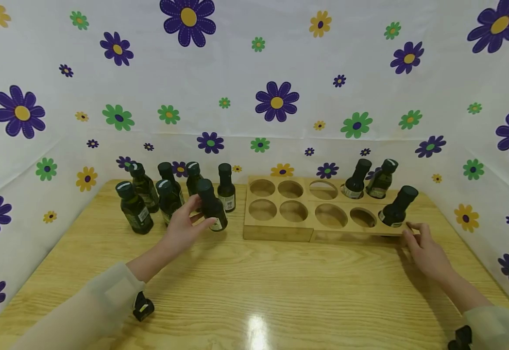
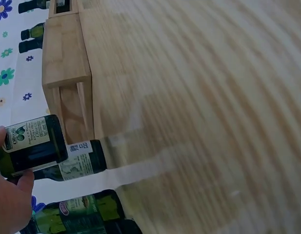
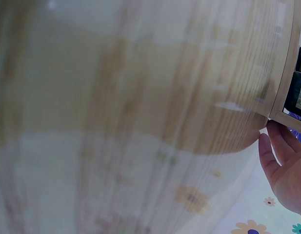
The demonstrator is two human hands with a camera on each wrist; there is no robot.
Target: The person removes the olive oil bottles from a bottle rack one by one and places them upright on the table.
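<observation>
My left hand (image 1: pixel 184 226) grips a dark green glass olive oil bottle (image 1: pixel 212 209) with a black cap. Its pale label shows in the left wrist view, where the bottle's base (image 2: pixel 57 141) is raised off the tabletop. Just behind it stands another bottle (image 1: pixel 226 189). Toward the right, the wooden rack (image 1: pixel 278 231) has two rows of round holes. Three bottles sit in its right end, including a tilted one (image 1: pixel 396 209) in the front corner hole. My right hand (image 1: pixel 427 253) touches that front right corner with its fingertips, its fingers (image 3: pixel 281 146) fairly straight.
Several more bottles (image 1: pixel 136 211) stand in a group at the left back of the wooden table (image 1: pixel 254 287). A white flower-print cloth (image 1: pixel 232 73) rises behind the table and along both sides. The rack's left holes (image 1: pixel 262 210) hold no bottles.
</observation>
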